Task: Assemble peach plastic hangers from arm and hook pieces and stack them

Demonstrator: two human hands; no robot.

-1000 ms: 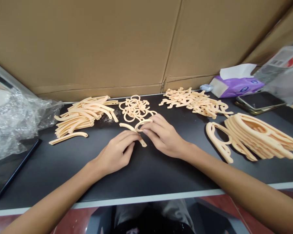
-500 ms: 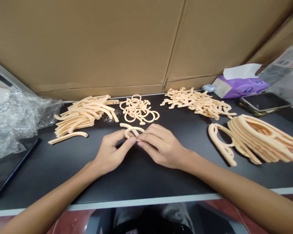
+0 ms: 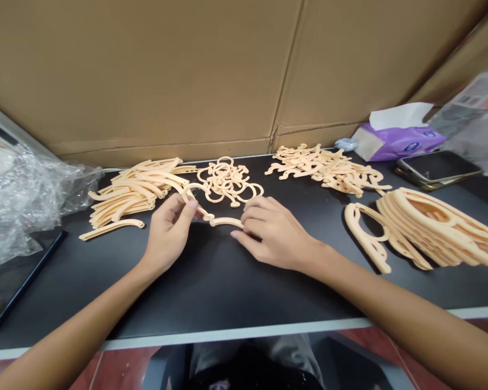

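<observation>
My left hand point(image 3: 168, 230) pinches a small pale wooden ring piece point(image 3: 192, 189) just above the black table point(image 3: 228, 276). That ring joins a curved wooden strip point(image 3: 225, 221), whose other end my right hand point(image 3: 274, 233) grips with bent fingers. Both hands sit near the table's middle, in front of a heap of ring pieces point(image 3: 228, 181). A pile of long curved strips point(image 3: 136, 192) lies beside my left hand.
A heap of small hook-shaped pieces point(image 3: 329, 170) lies at the back right. A stack of large oval frames point(image 3: 427, 225) sits right. Tissue pack point(image 3: 398, 138) and phone point(image 3: 437, 165) are far right. Crumpled plastic wrap point(image 3: 20, 200) and a dark tablet point(image 3: 8, 281) lie left. Cardboard point(image 3: 228, 70) walls the back.
My left hand has moved left and up, lifting the ring piece. The curved strip now spans between both hands instead of lying under them.
</observation>
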